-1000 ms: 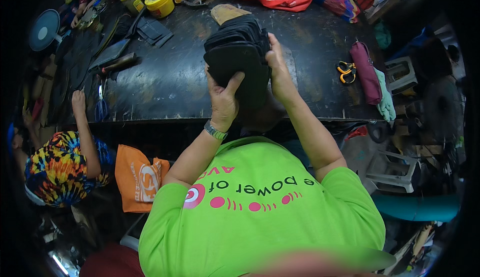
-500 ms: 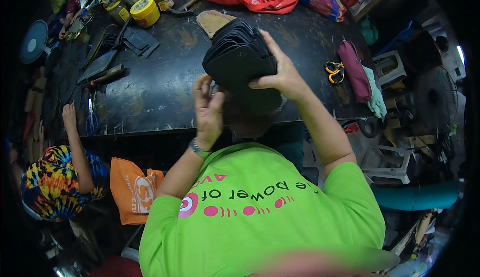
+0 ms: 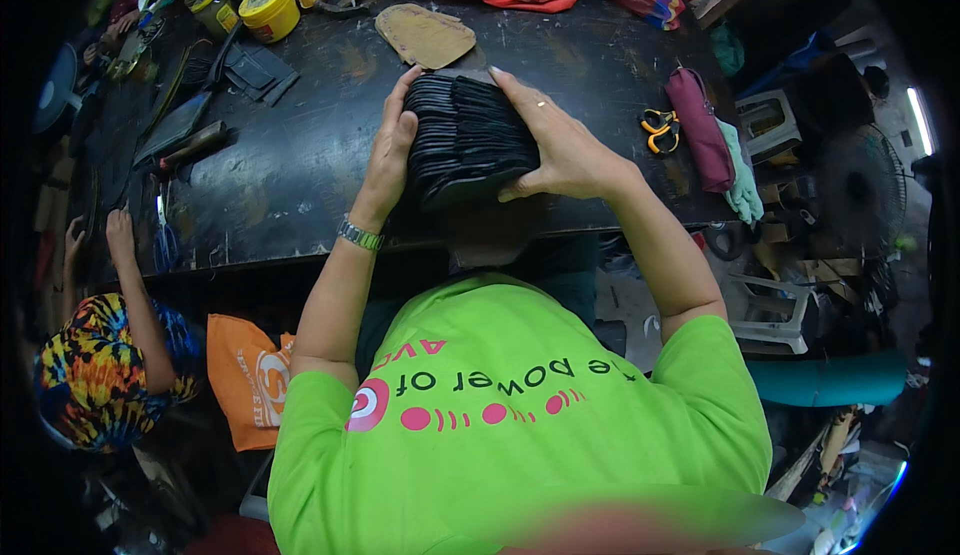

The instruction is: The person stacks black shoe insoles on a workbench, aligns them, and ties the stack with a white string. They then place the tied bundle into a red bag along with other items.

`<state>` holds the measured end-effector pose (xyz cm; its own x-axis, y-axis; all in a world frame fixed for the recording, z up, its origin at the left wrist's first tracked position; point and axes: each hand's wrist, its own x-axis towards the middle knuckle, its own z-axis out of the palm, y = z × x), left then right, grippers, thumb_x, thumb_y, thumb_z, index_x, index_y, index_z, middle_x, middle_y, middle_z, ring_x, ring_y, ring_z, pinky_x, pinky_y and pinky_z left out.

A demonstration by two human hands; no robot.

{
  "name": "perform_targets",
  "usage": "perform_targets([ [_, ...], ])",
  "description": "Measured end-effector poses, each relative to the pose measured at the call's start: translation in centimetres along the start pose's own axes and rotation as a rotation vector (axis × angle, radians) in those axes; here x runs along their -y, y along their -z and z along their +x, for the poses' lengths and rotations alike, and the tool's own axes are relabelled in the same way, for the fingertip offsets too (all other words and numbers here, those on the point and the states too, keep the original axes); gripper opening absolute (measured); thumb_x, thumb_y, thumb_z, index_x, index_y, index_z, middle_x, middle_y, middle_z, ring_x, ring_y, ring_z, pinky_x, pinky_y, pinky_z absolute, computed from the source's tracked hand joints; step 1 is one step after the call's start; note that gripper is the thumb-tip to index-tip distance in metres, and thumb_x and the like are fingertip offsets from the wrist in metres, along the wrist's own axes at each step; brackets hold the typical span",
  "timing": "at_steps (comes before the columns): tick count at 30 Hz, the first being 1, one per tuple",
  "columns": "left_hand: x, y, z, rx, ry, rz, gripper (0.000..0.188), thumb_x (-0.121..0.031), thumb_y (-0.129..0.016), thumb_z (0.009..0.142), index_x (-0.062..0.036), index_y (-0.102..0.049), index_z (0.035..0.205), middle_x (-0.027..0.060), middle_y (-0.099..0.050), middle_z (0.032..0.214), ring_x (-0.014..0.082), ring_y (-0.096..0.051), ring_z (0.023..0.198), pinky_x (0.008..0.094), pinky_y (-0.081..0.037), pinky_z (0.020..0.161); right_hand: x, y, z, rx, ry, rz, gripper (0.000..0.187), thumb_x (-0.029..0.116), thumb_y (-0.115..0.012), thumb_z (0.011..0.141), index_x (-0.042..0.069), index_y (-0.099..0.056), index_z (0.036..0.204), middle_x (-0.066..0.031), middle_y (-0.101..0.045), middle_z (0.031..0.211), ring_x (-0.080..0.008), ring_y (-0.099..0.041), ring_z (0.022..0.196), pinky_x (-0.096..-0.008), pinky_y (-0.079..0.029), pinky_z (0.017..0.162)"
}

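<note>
Between my two palms stands a thick stack of black flat pieces (image 3: pixel 466 140), leather-like, with the layered edges facing up. My left hand (image 3: pixel 388 160) presses the stack's left side, its fingers reaching to the far corner. On the right side, my right hand (image 3: pixel 575 150) grips it, thumb at the near corner and fingers along the far edge. A brown panel (image 3: pixel 485 245) lies under the stack at the table's near edge. Just beyond the stack are tan, rounded flat pieces (image 3: pixel 425 37).
The dark table (image 3: pixel 290 175) holds orange-handled cutters (image 3: pixel 660 131), a maroon pouch (image 3: pixel 697 130) and a green cloth (image 3: pixel 740 170) at right. Yellow tubs (image 3: pixel 269 12), black pieces (image 3: pixel 258 72) and blue-handled scissors (image 3: pixel 165 235) lie left. Another person's hand (image 3: pixel 120 242) rests at the left edge.
The stack has turned from tilted, broad face showing, to layered edges up, and come lower. My left hand, earlier below it, now holds its left side.
</note>
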<state>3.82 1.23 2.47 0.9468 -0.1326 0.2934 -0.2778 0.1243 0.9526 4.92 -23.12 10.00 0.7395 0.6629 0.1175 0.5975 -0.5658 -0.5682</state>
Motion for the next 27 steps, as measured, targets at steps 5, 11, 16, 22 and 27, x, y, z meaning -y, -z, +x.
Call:
perform_targets([
  [5, 0.3, -2.0, -0.5, -0.1, -0.141, 0.136, 0.087, -0.07, -0.032, 0.098, -0.006, -0.023, 0.156, 0.0148, -0.034, 0.152, 0.0224, -0.044, 0.135, 0.0358, -0.039, 0.113, -0.5, -1.9, -1.2, -0.123, -0.068, 0.006, 0.128, 0.036, -0.093, 0.054, 0.005, -0.022, 0.155, -0.0262, -0.042, 0.145, -0.0425, -0.039, 0.135, -0.0478, -0.032, 0.115],
  [11, -1.1, -1.4, -1.8, 0.099, -0.175, 0.063, 0.119, -0.08, -0.059, 0.079, -0.0057, -0.013, 0.159, 0.0217, -0.024, 0.155, 0.036, -0.028, 0.145, 0.0453, -0.022, 0.12, -1.8, -1.9, -0.7, -0.192, 0.001, 0.01, 0.119, 0.032, -0.092, 0.052, 0.007, -0.033, 0.152, -0.0219, -0.048, 0.14, -0.0409, -0.044, 0.13, -0.0457, -0.035, 0.113],
  [16, -2.4, -0.3, -4.0, 0.124, -0.257, 0.576, 0.14, -0.042, -0.094, 0.059, -0.0079, -0.004, 0.16, 0.0266, -0.02, 0.156, 0.0441, -0.025, 0.145, 0.0492, -0.026, 0.119, -1.0, -1.3, 0.0, -0.174, 0.054, 0.001, 0.116, 0.03, -0.091, 0.05, 0.007, -0.037, 0.15, -0.0227, -0.049, 0.139, -0.0405, -0.045, 0.128, -0.0458, -0.037, 0.111],
  [22, -2.4, -0.1, -4.2, 0.046, -0.355, 0.701, 0.141, -0.039, -0.094, 0.058, -0.012, -0.001, 0.16, 0.0262, -0.018, 0.156, 0.0451, -0.025, 0.144, 0.0508, -0.026, 0.119, -0.5, -0.6, 0.4, -0.165, 0.121, 0.017, 0.119, 0.032, -0.092, 0.052, 0.011, -0.034, 0.153, -0.0223, -0.047, 0.142, -0.0403, -0.042, 0.132, -0.0458, -0.034, 0.114],
  [27, -1.4, -0.3, -3.2, 0.073, -0.258, 0.716, 0.146, -0.039, -0.095, 0.056, -0.0139, 0.004, 0.16, 0.0256, -0.011, 0.159, 0.0453, -0.018, 0.147, 0.0516, -0.023, 0.121, -2.7, -1.7, 0.9, -0.177, 0.103, 0.192, 0.126, 0.04, -0.091, 0.056, 0.01, -0.022, 0.158, -0.0198, -0.04, 0.151, -0.0349, -0.036, 0.142, -0.0421, -0.025, 0.12],
])
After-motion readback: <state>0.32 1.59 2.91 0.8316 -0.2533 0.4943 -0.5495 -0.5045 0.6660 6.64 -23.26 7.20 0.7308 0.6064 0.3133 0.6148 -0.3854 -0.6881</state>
